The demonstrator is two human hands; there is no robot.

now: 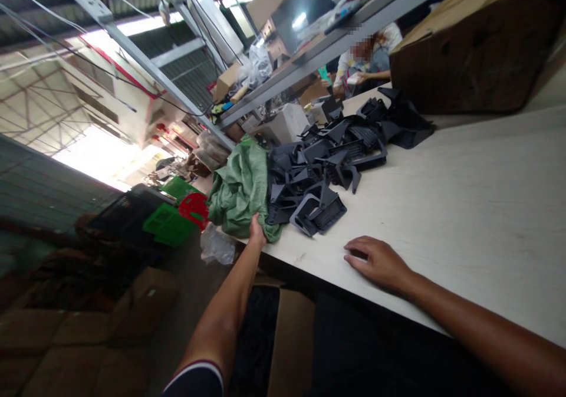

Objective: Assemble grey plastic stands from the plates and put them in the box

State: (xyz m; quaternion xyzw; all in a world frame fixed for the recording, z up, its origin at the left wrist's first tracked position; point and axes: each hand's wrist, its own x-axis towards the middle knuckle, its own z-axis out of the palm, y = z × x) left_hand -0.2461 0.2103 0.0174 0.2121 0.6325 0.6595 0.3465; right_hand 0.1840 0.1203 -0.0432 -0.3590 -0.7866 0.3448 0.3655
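Observation:
My left hand (257,232) has its fingers closed on the lower edge of a green woven sack (241,184), at the left end of the pale table (464,208). Against the sack's right side lies a heap of dark grey plastic parts (327,155), some with slatted, vent-like faces. One such part (318,208) sits at the near end of the heap, between my two hands. My right hand (375,261) rests on the tabletop near its front edge. Its fingers are loosely bent, with a gap to the thumb and nothing held.
A large cardboard box (473,55) stands at the table's far right. Behind the heap, a metal shelf frame (309,61) carries loose goods, and a person (367,61) is beyond it. An open carton (292,338) with dark contents stands below the front edge. Green crates (168,225) are at left.

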